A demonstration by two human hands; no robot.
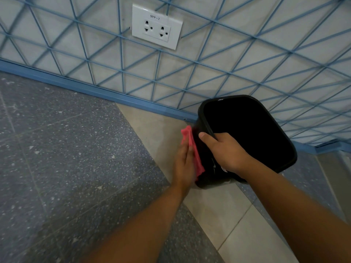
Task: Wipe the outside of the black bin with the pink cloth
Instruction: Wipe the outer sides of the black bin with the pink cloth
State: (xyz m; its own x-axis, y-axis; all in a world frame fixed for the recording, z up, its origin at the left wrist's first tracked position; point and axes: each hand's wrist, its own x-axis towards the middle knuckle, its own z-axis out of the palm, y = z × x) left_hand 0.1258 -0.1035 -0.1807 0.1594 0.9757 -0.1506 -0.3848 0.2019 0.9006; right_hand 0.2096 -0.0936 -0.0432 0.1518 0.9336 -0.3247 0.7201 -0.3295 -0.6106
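Observation:
The black bin (247, 128) stands on the floor by the wall, tilted, with its open top facing me. My right hand (224, 150) grips the near rim, thumb outside and fingers over the edge. A pink cloth (190, 143) lies flat against the bin's left outer side. My left hand (185, 166) presses on the cloth with its fingers straight. The bin's lower part is partly hidden behind my right hand and wrist.
A wall with a blue diagonal line pattern (209, 73) and a blue skirting (95, 90) runs behind the bin. A white double socket (156, 27) sits on the wall above. The floor has grey speckled tiles (66, 158) and beige tiles (228, 215).

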